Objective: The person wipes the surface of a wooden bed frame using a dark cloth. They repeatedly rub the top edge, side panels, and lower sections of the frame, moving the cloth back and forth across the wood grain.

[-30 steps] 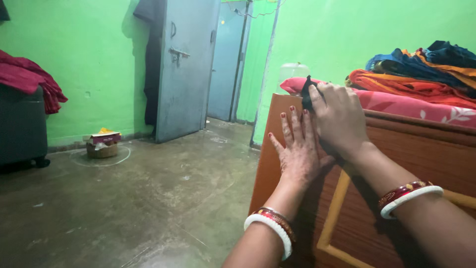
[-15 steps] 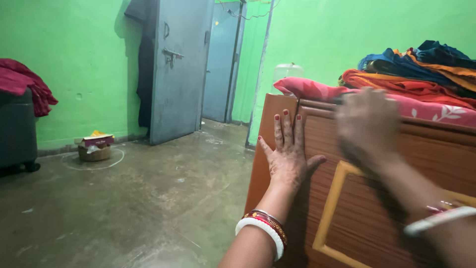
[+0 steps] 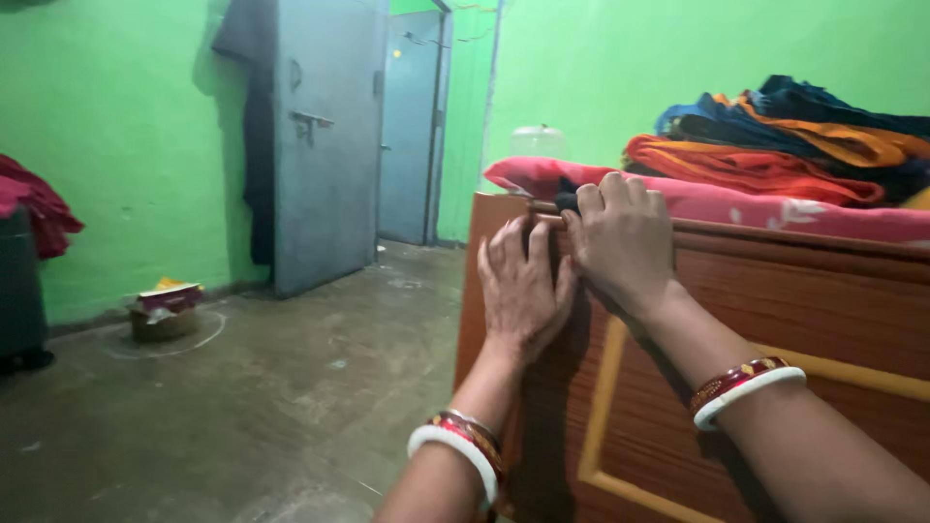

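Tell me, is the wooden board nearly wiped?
Hard to tell what is already wiped. Now the right hand presses a dark cloth on the top edge of the wooden board, near its corner, the left hand flat beside it. The long edge under the pink bedding probably remains.

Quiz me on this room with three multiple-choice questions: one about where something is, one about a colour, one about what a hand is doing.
1. Where does the folded cloth pile lie?
A. on the floor
B. on top of the wooden bed end
C. on the grey door

2. What colour are the walls?
A. green
B. white
C. blue

3. How is the left hand placed?
A. hanging free
B. holding a cup
C. flat against the wooden panel

Answers: 1 B, the cloths rest above the panel's top rail. 2 A, every wall is bright green. 3 C, its palm and fingers press the wood beside the right hand, which grips a dark cloth at the rail.
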